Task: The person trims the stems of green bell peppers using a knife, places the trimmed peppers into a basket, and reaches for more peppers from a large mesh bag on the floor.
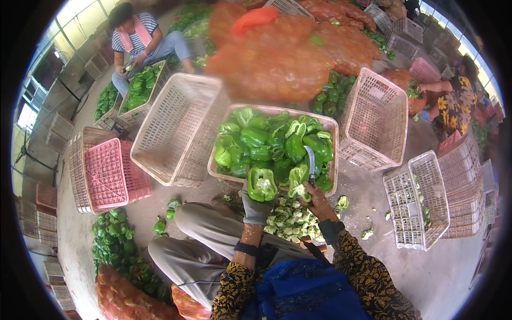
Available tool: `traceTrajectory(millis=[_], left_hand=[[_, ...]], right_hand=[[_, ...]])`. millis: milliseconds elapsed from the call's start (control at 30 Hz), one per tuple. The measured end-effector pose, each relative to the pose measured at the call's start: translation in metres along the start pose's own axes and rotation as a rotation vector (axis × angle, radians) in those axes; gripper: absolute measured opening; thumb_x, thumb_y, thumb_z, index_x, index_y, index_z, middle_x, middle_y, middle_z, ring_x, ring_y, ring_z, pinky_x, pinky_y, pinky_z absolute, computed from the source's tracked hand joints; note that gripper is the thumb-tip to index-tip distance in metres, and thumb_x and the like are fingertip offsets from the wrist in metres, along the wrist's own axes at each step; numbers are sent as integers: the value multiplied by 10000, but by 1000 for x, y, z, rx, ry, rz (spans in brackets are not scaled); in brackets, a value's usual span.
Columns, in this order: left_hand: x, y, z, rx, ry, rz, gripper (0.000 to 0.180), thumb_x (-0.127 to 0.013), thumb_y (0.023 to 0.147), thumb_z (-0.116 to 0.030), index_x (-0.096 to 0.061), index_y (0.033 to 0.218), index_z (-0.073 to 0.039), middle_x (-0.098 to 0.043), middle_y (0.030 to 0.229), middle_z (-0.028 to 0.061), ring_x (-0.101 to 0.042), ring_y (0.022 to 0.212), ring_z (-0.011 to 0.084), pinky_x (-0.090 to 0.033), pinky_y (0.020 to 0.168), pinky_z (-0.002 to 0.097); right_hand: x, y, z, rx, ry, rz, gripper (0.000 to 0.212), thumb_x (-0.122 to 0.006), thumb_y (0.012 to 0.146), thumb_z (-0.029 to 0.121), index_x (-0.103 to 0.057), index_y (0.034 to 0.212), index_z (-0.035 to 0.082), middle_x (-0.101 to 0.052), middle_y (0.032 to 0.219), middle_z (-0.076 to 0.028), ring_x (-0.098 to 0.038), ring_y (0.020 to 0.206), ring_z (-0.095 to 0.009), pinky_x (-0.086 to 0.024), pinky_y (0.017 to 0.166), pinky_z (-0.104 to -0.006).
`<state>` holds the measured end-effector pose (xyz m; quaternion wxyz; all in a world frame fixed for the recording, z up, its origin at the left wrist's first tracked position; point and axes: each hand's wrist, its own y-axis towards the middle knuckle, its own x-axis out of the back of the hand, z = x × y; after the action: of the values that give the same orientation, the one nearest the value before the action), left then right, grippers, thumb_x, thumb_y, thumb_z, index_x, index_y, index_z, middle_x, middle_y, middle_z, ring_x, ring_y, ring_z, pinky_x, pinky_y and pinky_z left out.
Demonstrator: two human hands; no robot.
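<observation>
In front of my knees, my left hand (257, 209), in a grey glove, is closed around a green bell pepper half (262, 186) whose pale core and hollow face up. Beside it my right hand (320, 204) is closed on a curved-blade knife (311, 162) with its tip pointing away from me. The same fingers also hold a second pepper half (297, 178) showing white core. Both hands are over the near edge of a pale plastic crate (334, 130) filled with green peppers (261, 140). Below them, a heap of cut-out pepper cores (292, 218) lies between my legs.
Upright pale crates stand left (176, 128) and right (373, 120). A pink crate (106, 173) leans at far left; more crates (416, 200) stand right. Large orange mesh sacks (277, 64) lie beyond. Loose peppers (112, 234) cover floor at left. Two people work farther off.
</observation>
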<state>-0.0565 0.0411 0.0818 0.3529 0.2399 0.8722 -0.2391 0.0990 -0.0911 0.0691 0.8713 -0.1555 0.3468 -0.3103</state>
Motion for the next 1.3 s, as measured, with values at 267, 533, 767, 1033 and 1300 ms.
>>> traceTrajectory(millis=[267,533,767,1033,1300], left_hand=[[-8,4,-7,343,-445,32,377,-455,935,-409,-570,1185,-152,-614,1174,60,-589,1092,232,-496,912,446],[-13,4,-3,271,-417,109,465,-432,941,-427,-495,1281,-115,-541,1308,82,-553,1165,243,-449,988,436],[-14,1,3,307,-339,83,425,-426,953,-410,-533,1251,-126,-559,1286,70,-524,1204,240,-442,982,457],[-8,2,-2,332,-410,-86,381,-524,896,-462,-579,1156,-189,-608,1125,49,-572,1062,249,-478,907,502],[-14,10,-2,314,-530,-67,405,-538,892,-469,-579,1168,-176,-602,1178,55,-563,1093,269,-454,948,519]], right_hand=[[-9,-3,19,-19,43,106,288,-682,880,310,-489,952,109,-429,798,36,-470,603,-112,-481,567,-277],[-45,5,39,69,-575,96,521,-697,842,430,-535,1128,26,-488,813,43,-429,615,-46,-390,498,-210],[-31,-1,35,-29,-466,131,557,-784,770,362,-572,1176,46,-571,846,23,-491,651,-66,-404,516,-201],[-28,31,127,822,-830,-327,495,-797,729,118,-574,1158,12,-633,950,-70,-619,807,-186,-526,714,-303],[55,143,80,910,-1306,-248,380,-678,854,146,-546,1171,-14,-554,1065,-104,-572,954,-214,-462,822,-321]])
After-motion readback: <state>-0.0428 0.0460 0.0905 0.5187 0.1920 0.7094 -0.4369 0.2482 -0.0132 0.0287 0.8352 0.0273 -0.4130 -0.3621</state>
